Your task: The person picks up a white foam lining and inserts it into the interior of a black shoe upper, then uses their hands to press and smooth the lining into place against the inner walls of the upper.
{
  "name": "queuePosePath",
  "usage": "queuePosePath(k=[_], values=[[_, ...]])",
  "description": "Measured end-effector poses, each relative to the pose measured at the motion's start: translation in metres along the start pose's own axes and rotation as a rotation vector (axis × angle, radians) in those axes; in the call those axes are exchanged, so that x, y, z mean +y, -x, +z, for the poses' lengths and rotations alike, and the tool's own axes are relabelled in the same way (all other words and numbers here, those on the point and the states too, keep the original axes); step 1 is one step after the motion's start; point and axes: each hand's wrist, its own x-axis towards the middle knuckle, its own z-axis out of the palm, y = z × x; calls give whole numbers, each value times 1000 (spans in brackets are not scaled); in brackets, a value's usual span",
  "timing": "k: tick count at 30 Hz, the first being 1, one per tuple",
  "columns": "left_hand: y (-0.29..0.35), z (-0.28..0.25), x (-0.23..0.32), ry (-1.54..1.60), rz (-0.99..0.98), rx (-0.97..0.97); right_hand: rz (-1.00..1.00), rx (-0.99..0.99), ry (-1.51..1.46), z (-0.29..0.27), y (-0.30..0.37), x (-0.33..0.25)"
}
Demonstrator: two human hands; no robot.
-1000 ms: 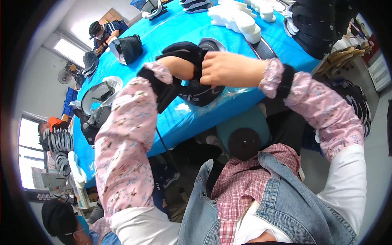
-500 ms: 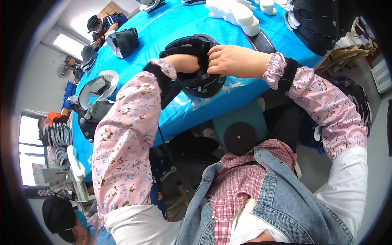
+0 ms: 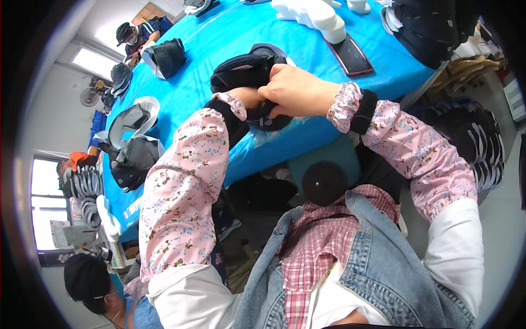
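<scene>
A black mesh piece that looks like a shoe upper (image 3: 235, 75), with a padded collar and a pale stiff edge, lies near the front edge of the blue-covered table (image 3: 216, 38). My left hand (image 3: 247, 97) reaches across its near part; the fingers are hidden behind my right hand and the black material. From the right, my right hand (image 3: 296, 91) presses on the same piece, its fingers curled and pinching the material close to my left hand. Whether anything small sits between the fingers cannot be made out.
A phone (image 3: 350, 55) lies beside stacked white pieces (image 3: 315, 19). Black piles (image 3: 424, 33) stand far right. More uppers (image 3: 134, 159) lie left, another (image 3: 165, 57) farther back. A round dark-topped stool (image 3: 323, 183) is below. Two people (image 3: 87, 282) (image 3: 137, 41) are nearby.
The shoe upper has turned, bringing its padded collar up toward the far side. My right hand has shifted left and closed in on my left hand. The phone shows more fully.
</scene>
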Motion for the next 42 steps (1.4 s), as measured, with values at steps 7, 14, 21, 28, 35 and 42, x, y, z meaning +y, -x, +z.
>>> queuePosePath(k=[7, 14, 21, 28, 35, 42], values=[[85, -103, 87, 155, -2, 155, 32, 26, 31, 8, 8, 6], [100, -100, 95, 270, -138, -11, 30, 108, 22, 13, 5, 3], [89, -74, 104, 153, -34, 381, 42, 9, 20, 14, 1, 4], [90, -66, 111, 145, -176, 542, 138, 15, 152, 12, -4, 2], [93, -105, 111, 73, -196, 333, -22, 363, -32, -1, 15, 13], [128, -149, 160, 386, -104, 1036, -11, 842, -92, -96, 1, -16]])
